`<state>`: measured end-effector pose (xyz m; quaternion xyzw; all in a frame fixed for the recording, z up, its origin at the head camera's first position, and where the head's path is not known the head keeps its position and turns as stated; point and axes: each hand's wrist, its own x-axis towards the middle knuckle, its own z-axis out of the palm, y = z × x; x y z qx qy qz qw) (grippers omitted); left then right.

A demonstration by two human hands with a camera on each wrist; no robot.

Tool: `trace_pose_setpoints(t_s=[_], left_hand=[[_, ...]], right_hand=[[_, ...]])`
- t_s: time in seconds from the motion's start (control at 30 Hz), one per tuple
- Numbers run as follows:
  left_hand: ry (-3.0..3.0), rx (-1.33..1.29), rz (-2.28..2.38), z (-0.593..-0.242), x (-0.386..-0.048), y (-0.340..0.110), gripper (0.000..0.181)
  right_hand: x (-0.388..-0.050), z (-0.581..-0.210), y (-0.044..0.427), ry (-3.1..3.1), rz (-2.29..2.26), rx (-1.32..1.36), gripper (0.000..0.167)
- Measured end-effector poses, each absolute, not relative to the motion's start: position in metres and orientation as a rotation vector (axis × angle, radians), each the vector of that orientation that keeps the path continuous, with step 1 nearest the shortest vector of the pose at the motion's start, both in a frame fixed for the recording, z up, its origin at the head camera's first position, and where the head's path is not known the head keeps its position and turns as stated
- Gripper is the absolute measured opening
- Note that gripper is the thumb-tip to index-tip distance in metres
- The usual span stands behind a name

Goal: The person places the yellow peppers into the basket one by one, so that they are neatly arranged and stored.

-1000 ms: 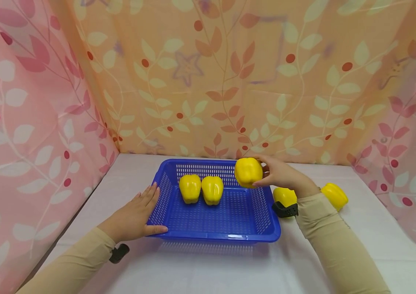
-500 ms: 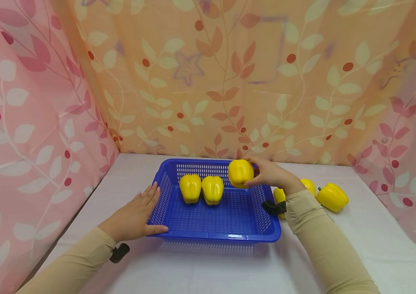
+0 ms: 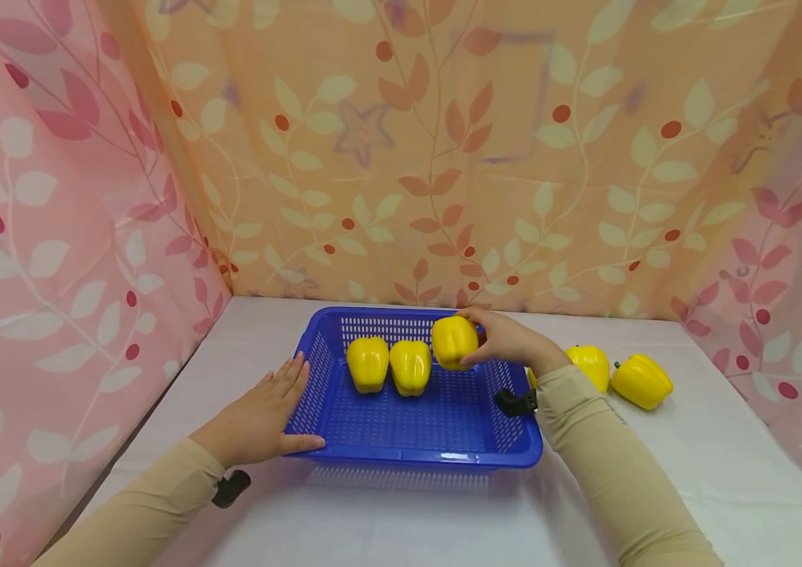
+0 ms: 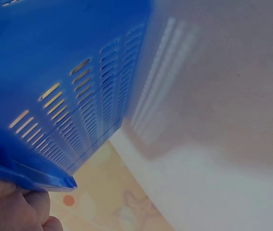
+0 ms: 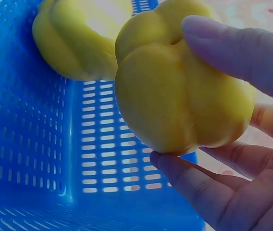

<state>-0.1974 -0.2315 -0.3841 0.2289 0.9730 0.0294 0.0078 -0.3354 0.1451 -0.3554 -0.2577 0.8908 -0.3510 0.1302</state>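
A blue perforated plastic basket (image 3: 415, 455) stands on the table. Inside it, two yellow bell peppers, a left one (image 3: 368, 365) and a right one (image 3: 411, 367), sit side by side. My right hand (image 3: 514, 344) grips another yellow bell pepper (image 3: 454, 343) between thumb and fingers, above the basket's far right part. In the right wrist view this held pepper (image 5: 175, 91) shows its lobed end, with a pepper (image 5: 79, 38) in the basket behind it. Fingers straight, my left hand (image 3: 259, 417) rests on the basket's left rim, its thumb along the front corner.
On the table right of the basket lie a yellow bell pepper (image 3: 590, 365) partly behind my right sleeve and another (image 3: 641, 381) with a green stem. A sliver of yellow shows beside my right wrist. Patterned cloth (image 3: 401, 157) walls the back and sides.
My right hand has moved left and slightly down over the basket with the held bell pepper, uncovering more of the peppers on the table. My left hand stays on the rim.
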Motion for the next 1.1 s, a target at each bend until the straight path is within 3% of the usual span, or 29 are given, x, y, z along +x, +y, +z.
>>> trace_pose_setpoints(t_s=[0.7,1.1], left_hand=[[3.047,0.728,0.099,-0.383,-0.197,-0.231,0.108],[3.045,0.710,0.083,-0.383,-0.197,-0.231,0.110]], right_hand=[[-0.346,-0.371,0.137,2.613,-0.905,-0.805,0.068],[-0.348,-0.376,0.131,2.639,-0.785,-0.858,0.072]])
